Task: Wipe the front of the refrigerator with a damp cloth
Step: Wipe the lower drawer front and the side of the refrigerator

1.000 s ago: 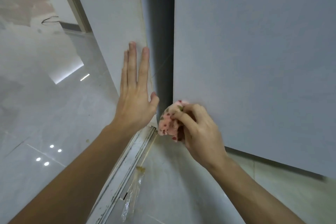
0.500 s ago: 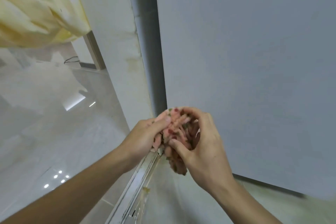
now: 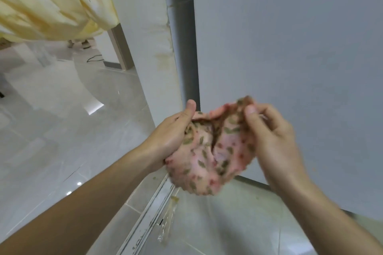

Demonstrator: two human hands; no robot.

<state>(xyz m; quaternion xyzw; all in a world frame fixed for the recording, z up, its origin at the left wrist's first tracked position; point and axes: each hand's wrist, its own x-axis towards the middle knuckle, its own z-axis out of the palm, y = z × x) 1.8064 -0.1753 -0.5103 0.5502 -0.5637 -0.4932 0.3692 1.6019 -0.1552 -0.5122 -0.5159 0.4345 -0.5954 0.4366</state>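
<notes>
The pink cloth (image 3: 209,151) with green and red print hangs spread between both hands, a little in front of the refrigerator. My left hand (image 3: 172,136) grips its left edge, thumb up. My right hand (image 3: 269,132) pinches its upper right edge. The grey refrigerator front (image 3: 290,47) fills the right side of the view, its lower edge just behind the cloth. The cloth does not touch the door.
A white wall panel (image 3: 149,37) stands left of the refrigerator, with a dark gap (image 3: 184,47) between them. A metal floor track (image 3: 149,213) with a scrap of clear plastic (image 3: 167,221) runs below. Pale yellow fabric (image 3: 45,0) hangs at upper left over glossy floor tiles (image 3: 51,120).
My left hand left the wall panel and joined the right hand on the cloth. Both hands then pulled the bunched cloth open, away from the refrigerator's edge. The view tilted upward.
</notes>
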